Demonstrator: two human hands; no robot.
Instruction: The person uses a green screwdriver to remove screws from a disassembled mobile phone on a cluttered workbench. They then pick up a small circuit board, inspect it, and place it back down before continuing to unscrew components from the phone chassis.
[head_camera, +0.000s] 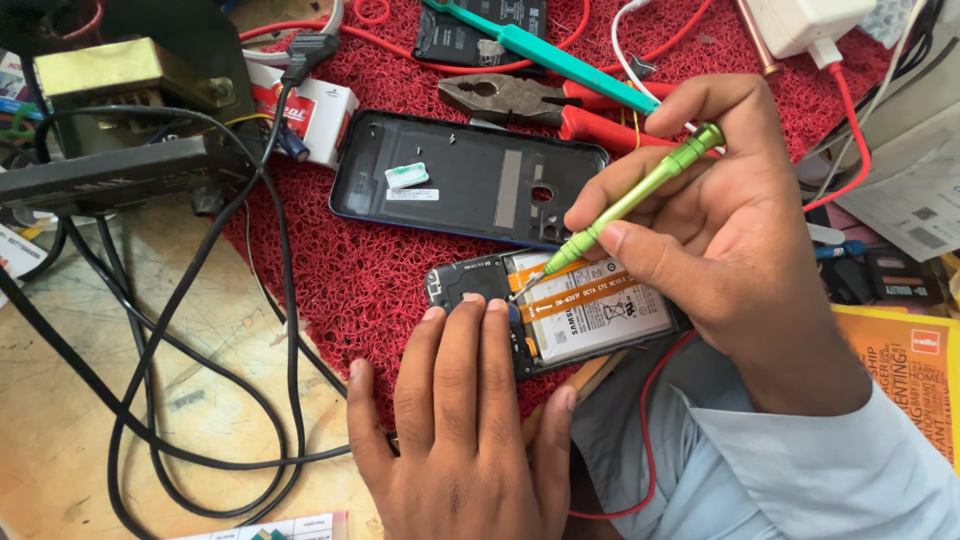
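Left hand (460, 420) lies flat, fingers spread, pinning the fragile opened black smartphone (560, 310); right hand (720, 230) pinches a slim green screwdriver (640, 195).

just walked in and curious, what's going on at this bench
A person is working on an opened black phone lying on a red mesh mat. The left hand presses down on the phone's lower end, while the right hand holds a slim green metal screwdriver, its tip at the phone's upper edge beside the white battery. The removed dark back cover lies just beyond.
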